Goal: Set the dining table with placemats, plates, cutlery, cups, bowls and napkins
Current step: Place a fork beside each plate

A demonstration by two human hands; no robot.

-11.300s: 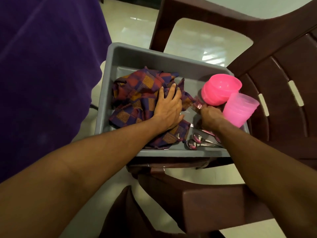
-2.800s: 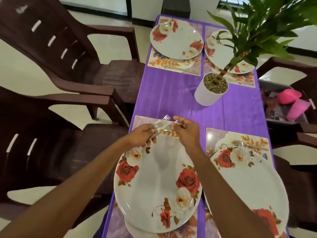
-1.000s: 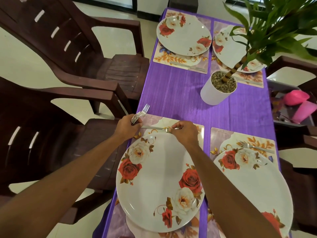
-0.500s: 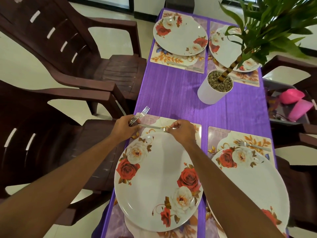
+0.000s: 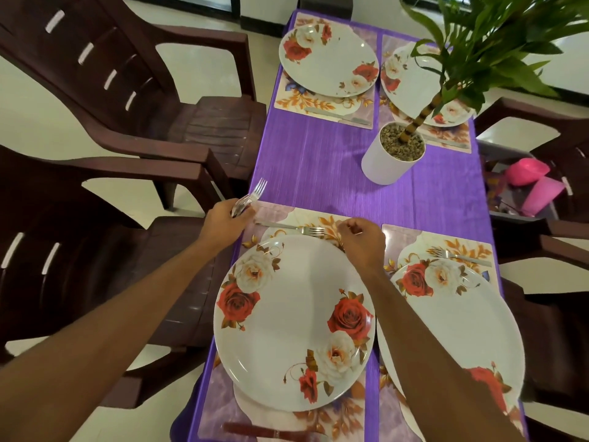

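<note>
A rose-patterned plate [image 5: 293, 323] sits on the near left placemat [image 5: 277, 215] on the purple table [image 5: 318, 161]. A fork [image 5: 291, 229] lies flat on that placemat just beyond the plate. My right hand [image 5: 361, 242] hovers by the fork's tines, fingers curled, holding nothing. My left hand [image 5: 228, 220] at the table's left edge grips a bundle of forks [image 5: 250, 199], tines pointing up. The near right plate [image 5: 452, 314] has its own fork [image 5: 459, 255] above it. Two far plates [image 5: 328, 59] rest on placemats with knives.
A white pot with a green plant [image 5: 393, 157] stands mid-table. Brown plastic chairs [image 5: 127, 100] flank the table. On the right chair a grey tub [image 5: 522, 215] holds a pink bowl [image 5: 527, 170] and pink cups [image 5: 541, 196].
My right hand has let go of the fork, which now lies on the placemat. My left hand has stayed at the table's left edge with the remaining forks.
</note>
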